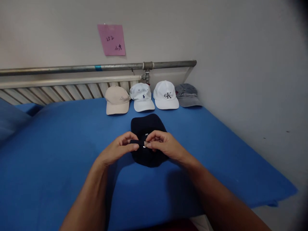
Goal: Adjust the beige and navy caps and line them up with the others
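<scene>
A black baseball cap [148, 122] lies on the blue cloth in front of me, its brim pointing away and its inside partly showing. My left hand [121, 144] pinches the dark end of the cap's back strap [137, 142] between thumb and fingers. On the other side, my right hand [163, 144] has its thumb and forefinger closed on the strap beside a small shiny metal buckle [144, 144]. Fingers of both hands cover parts of the strap and the crown.
Behind stand a beige cap [117, 99], a pale cap with a small dark logo [141, 96], a white cap with black letters [166, 94] and a grey cap [187, 95]. A radiator [79, 91] and metal pipe [72, 69] run along the wall under a pink note [112, 40].
</scene>
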{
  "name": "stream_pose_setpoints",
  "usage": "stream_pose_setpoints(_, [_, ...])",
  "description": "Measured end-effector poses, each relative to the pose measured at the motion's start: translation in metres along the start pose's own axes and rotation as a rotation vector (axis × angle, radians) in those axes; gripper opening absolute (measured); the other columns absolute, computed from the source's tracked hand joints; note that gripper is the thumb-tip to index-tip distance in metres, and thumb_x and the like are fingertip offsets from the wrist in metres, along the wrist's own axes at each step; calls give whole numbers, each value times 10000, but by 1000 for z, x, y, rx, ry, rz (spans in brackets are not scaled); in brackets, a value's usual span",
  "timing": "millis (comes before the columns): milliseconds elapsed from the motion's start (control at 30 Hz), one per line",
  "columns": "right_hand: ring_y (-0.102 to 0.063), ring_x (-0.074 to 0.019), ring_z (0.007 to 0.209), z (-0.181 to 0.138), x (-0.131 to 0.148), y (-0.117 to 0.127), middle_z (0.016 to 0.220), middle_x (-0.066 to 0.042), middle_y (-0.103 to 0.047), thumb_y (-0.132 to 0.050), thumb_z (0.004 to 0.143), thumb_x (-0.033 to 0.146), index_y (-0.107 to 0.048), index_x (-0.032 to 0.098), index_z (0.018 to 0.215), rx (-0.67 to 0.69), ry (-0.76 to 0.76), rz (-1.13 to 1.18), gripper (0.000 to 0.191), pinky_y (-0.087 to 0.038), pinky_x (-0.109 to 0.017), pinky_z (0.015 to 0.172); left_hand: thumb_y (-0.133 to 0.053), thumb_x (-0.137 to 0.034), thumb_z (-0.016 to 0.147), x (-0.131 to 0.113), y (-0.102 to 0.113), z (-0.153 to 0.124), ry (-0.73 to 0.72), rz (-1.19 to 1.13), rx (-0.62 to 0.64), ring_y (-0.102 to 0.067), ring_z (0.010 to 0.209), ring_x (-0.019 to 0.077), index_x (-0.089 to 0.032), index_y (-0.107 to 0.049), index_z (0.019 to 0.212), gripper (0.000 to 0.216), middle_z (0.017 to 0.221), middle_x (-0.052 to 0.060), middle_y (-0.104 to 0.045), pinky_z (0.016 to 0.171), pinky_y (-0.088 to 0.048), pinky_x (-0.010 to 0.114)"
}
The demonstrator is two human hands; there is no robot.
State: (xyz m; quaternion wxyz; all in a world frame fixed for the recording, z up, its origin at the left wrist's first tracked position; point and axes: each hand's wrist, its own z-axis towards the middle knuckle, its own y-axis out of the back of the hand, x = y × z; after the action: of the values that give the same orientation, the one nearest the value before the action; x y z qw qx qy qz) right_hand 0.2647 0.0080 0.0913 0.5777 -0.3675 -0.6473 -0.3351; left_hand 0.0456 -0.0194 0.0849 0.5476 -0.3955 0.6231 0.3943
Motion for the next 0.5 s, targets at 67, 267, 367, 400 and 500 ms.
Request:
stream_pose_setpoints(67, [-508, -79, 566, 1, -1, -1, 649, 41, -582, -709, 678, 252, -618, 167, 792, -11, 3, -27, 169, -389, -232, 566, -669, -360, 791, -3, -3, 0, 1, 35, -23, -488, 713, 119, -173, -575, 809, 211, 747, -20, -559, 681, -370, 264])
stream_pose_setpoints(267, [-496, -85, 593, -2, 2, 0, 658, 41, -561, -683, 748, 311, -634, 170, 864, 100, -29, -161, 188, -389, -234, 583, -655, -280, 769, -5, -3, -2, 13, 79, 29, -500, 730, 127, -169, -560, 677, 172, 720, -21, -565, 772, -395, 297])
stream_pose_setpoints(367, [-494, -90, 635, -4, 5, 1, 688, 25, -572, -663, 789, 356, -665, 163, 835, 169, -8, -279, 199, -382, -236, 610, -669, -253, 743, -5, 0, -4, 33, 80, 44, -525, 757, 136, -171, -569, 666, 150, 738, -19, -593, 809, -405, 308])
stream_pose_setpoints(400, [-497, -93, 646, -4, 6, 2, 708, 19, -584, -651, 804, 370, -673, 163, 837, 189, -4, -304, 211, -380, -237, 615, -667, -258, 750, -6, 1, -5, 38, 100, 51, -530, 771, 139, -172, -584, 683, 137, 758, -16, -602, 810, -405, 306])
stream_pose_setpoints(500, [-499, -94, 650, -5, 5, 3, 730, 14, -596, -628, 829, 383, -680, 164, 852, 209, -6, -327, 227, -371, -234, 603, -636, -325, 803, -12, 0, -7, 31, 231, 84, -520, 770, 141, -176, -624, 761, 155, 783, -11, -601, 766, -405, 293])
